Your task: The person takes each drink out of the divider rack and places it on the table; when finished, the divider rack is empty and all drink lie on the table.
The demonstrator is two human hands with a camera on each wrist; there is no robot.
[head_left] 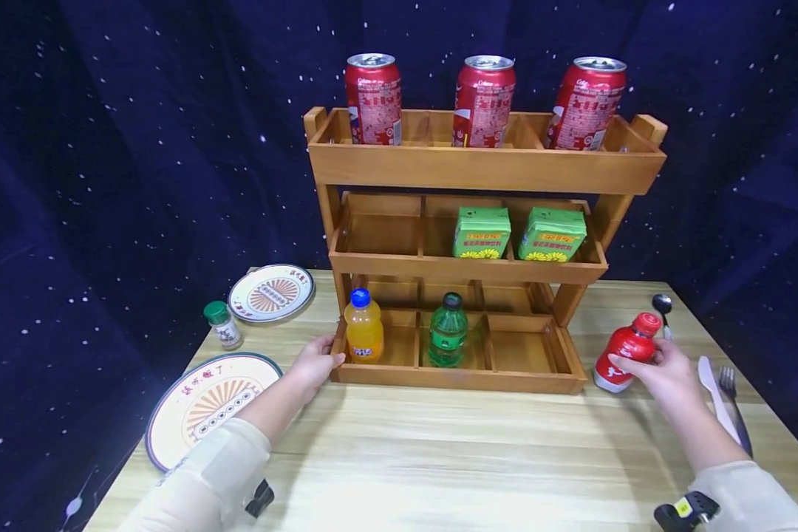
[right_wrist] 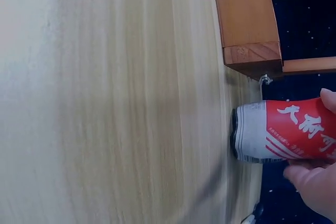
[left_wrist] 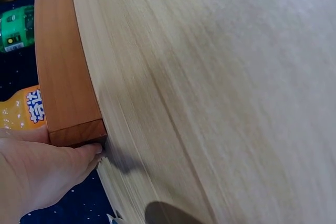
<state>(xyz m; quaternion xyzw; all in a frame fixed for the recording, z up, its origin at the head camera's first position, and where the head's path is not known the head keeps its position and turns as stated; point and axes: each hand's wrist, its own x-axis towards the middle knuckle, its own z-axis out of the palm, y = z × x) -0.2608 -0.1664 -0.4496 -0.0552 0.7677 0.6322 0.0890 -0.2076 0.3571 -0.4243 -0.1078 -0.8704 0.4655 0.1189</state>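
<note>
A three-tier wooden rack (head_left: 452, 377) stands on the table. My left hand (head_left: 315, 366) grips the left front corner of its bottom tier; in the left wrist view the thumb and fingers pinch that wooden corner. Just behind that hand, an orange soda bottle (head_left: 364, 329) with a blue cap sits in the bottom left compartment. A green bottle (head_left: 448, 332) is in the bottom middle one. Right of the rack, my right hand (head_left: 668, 373) holds a red bottle (head_left: 628, 347) with a pale base. Its base is close to the tabletop; whether they touch I cannot tell.
Several red cola cans (head_left: 484, 103) line the top tier. Two green drink cartons (head_left: 482, 233) occupy the middle tier. On the left are two plates (head_left: 173, 414) and a green-capped shaker (head_left: 223, 325). A spoon (head_left: 663, 304), knife (head_left: 717, 399) and fork (head_left: 734, 410) lie at the right.
</note>
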